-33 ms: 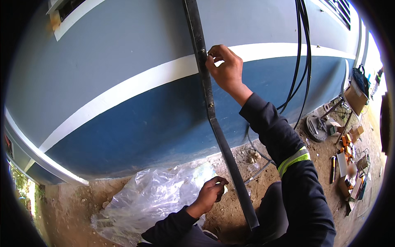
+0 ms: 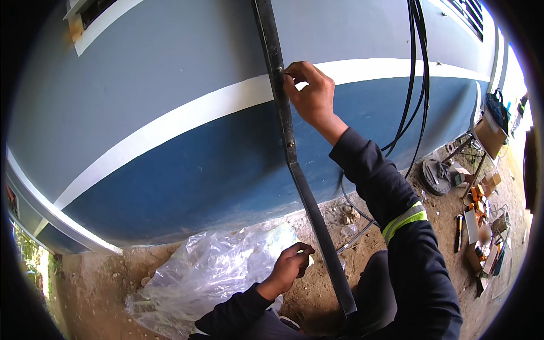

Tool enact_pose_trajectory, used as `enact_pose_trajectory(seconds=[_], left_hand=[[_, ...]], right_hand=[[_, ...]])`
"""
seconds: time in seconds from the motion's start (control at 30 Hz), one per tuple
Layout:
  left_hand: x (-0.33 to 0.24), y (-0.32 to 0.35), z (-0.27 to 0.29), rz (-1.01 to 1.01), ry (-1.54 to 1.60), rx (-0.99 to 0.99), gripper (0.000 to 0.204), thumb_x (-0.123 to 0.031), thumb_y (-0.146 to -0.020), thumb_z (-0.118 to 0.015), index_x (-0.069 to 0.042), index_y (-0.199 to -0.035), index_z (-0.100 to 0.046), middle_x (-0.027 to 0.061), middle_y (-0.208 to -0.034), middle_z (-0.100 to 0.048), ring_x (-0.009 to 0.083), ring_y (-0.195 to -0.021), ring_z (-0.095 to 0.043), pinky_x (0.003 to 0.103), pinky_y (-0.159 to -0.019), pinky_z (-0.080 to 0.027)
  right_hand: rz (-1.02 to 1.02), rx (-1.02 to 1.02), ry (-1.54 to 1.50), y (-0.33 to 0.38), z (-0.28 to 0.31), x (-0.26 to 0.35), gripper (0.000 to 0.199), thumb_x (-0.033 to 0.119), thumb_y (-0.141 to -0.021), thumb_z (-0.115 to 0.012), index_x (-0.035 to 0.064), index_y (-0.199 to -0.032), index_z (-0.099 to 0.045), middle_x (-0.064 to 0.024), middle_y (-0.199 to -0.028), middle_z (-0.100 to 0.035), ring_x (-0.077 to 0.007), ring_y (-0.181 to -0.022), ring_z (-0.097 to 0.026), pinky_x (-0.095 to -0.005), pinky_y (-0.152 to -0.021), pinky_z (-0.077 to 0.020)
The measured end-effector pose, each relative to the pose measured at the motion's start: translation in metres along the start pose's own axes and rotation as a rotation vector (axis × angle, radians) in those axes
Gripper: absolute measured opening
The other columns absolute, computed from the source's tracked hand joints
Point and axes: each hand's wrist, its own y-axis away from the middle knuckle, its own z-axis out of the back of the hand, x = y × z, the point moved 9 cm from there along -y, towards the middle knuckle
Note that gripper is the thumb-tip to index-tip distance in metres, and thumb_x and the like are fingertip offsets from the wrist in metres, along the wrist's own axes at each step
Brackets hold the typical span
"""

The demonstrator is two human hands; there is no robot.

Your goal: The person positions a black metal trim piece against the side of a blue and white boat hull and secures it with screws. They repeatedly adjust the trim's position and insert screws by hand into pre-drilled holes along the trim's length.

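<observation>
Wall (image 2: pixel 170 85) grey over blue w/ white stripe, black bar (image 2: pixel 294 164), dark sleeve (image 2: pixel 396 198) (hi-vis yellow band).

Right hand (image 2: pixel 309 93) at twelve o'clock pinching a small fastener against a dark metal strip (image 2: pixel 289 147) on the blue-grey wall (image 2: pixel 170 158), left hand (image 2: pixel 292 263) at six o'clock curled beside a clear plastic bag (image 2: pixel 209 272), black cables (image 2: pixel 416 85) at two o'clock

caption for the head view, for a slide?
Right hand pinches at a dark metal bar against a blue-grey wall; left hand reaches into a clear plastic bag.
</observation>
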Motion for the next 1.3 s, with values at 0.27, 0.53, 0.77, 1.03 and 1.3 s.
enact_pose_trajectory(seconds=[0.27, 0.53, 0.77, 1.03, 1.3], left_hand=[[-0.007, -0.01, 0.004, 0.009, -0.025, -0.032, 0.018, -0.017, -0.11, -0.055, -0.002, -0.117, -0.063, -0.0059, -0.063, -0.04, 0.006, -0.05, -0.031, 0.027, -0.047, -0.023], [-0.007, -0.013, 0.006, -0.013, -0.033, -0.011, 0.017, -0.017, -0.11, -0.055, -0.003, -0.117, -0.063, -0.0058, -0.062, -0.04, 0.006, -0.05, -0.031, 0.027, -0.047, -0.024], [-0.004, -0.015, 0.007, 0.017, -0.025, -0.007, 0.016, -0.016, -0.111, -0.054, -0.004, -0.116, -0.064, -0.0062, -0.063, -0.039, 0.0058, -0.051, -0.031, 0.027, -0.048, -0.024], [-0.006, -0.015, 0.005, 0.011, -0.057, 0.001, 0.017, -0.019, -0.112, -0.055, -0.005, -0.115, -0.064, -0.0069, -0.065, -0.039, 0.0055, -0.053, -0.031, 0.027, -0.048, -0.024], [-0.009, -0.011, 0.004, 0.017, -0.075, -0.031, 0.016, -0.013, -0.108, -0.054, -0.003, -0.115, -0.064, -0.0055, -0.066, -0.043, 0.0057, -0.052, -0.033, 0.027, -0.048, -0.026]], right_hand=[[0.081, -0.036, 0.035, -0.011, -0.009, -0.003, 0.013, 0.006, -0.089, -0.081, 0.0065, -0.102, -0.08, -0.0098, -0.093, -0.076, -0.0249, -0.072, -0.075, -0.0355, -0.067, -0.0589], [0.124, -0.062, 0.042, -0.008, -0.012, -0.01, 0.013, 0.007, -0.087, -0.083, 0.0079, -0.1, -0.082, -0.0095, -0.099, -0.075, -0.0259, -0.074, -0.074, -0.0366, -0.068, -0.0598], [0.396, -0.061, 0.223, -0.003, -0.015, 0.012, 0.024, 0.001, -0.083, -0.081, 0.0056, -0.107, -0.079, -0.0089, -0.099, -0.071, -0.0267, -0.083, -0.072, -0.0372, -0.072, -0.0608], [0.455, -0.064, 0.285, 0.0, -0.02, 0.015, 0.021, 0.0, -0.083, -0.079, 0.0024, -0.103, -0.074, -0.0109, -0.099, -0.069, -0.029, -0.084, -0.07, -0.0391, -0.07, -0.0586], [0.459, -0.108, 0.332, 0.0, -0.021, 0.018, 0.015, 0.005, -0.088, -0.08, 0.0017, -0.098, -0.069, -0.0114, -0.093, -0.068, -0.0304, -0.08, -0.068, -0.0398, -0.069, -0.0562]])
